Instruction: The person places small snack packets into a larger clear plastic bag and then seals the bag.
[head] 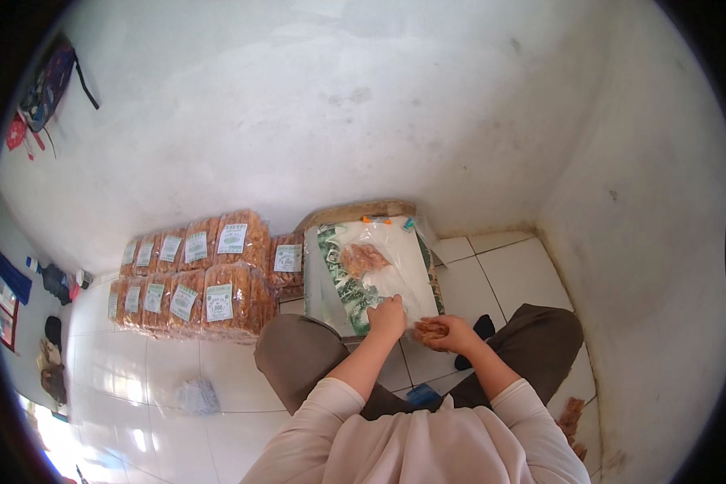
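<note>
A transparent plastic bag (pixel 394 277) lies on a low white-and-green work surface (pixel 420 254) in front of me. Inside its far part rests a clump of orange-brown fried snack pieces (pixel 363 259). My left hand (pixel 388 317) pinches the bag's near end with closed fingers. Just beyond the surface's near right corner, my right hand (pixel 454 336) grips a bunch of the same snack pieces (pixel 429 330). The exact edge of the bag's mouth is hard to make out.
Two rows of filled, labelled snack packs (pixel 218 296) stand to the left, with another pack (pixel 288 260) beside the surface. An orange cutter-like tool (pixel 377 220) lies at the far edge. Loose snack pieces (pixel 572 417) sit right; a plastic bundle (pixel 197 396) lies on the tiles.
</note>
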The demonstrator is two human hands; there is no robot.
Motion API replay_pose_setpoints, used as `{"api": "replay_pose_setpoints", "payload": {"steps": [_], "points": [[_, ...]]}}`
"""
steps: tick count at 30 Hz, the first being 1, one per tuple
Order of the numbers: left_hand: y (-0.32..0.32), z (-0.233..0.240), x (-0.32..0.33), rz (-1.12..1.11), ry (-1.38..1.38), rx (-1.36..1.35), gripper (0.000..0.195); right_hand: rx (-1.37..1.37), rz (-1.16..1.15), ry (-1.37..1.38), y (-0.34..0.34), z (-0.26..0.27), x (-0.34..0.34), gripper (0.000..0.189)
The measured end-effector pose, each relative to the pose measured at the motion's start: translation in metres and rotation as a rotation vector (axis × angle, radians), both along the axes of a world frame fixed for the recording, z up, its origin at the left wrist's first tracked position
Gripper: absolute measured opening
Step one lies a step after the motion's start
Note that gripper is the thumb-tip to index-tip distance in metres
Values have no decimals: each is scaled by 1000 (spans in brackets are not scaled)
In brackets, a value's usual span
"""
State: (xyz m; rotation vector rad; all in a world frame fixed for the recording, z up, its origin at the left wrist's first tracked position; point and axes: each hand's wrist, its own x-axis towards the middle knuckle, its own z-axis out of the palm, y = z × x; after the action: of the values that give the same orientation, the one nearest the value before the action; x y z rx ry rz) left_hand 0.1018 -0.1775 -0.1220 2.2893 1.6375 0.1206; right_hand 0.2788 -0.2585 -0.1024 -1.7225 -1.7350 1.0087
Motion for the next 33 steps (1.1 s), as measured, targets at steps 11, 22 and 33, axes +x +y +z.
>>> {"api": "replay_pose_setpoints", "payload": {"steps": [11, 22, 33], "points": [[-7, 19, 10, -52, -256, 65, 27, 220, -358, 621, 36, -67, -35, 53], [0, 7, 10, -97, -231, 276, 41, 511, -92, -46, 49, -62, -45, 50], [11, 0, 17, -123, -270, 374, 24, -69, -212, 671, 53, -52, -38, 49]]}}
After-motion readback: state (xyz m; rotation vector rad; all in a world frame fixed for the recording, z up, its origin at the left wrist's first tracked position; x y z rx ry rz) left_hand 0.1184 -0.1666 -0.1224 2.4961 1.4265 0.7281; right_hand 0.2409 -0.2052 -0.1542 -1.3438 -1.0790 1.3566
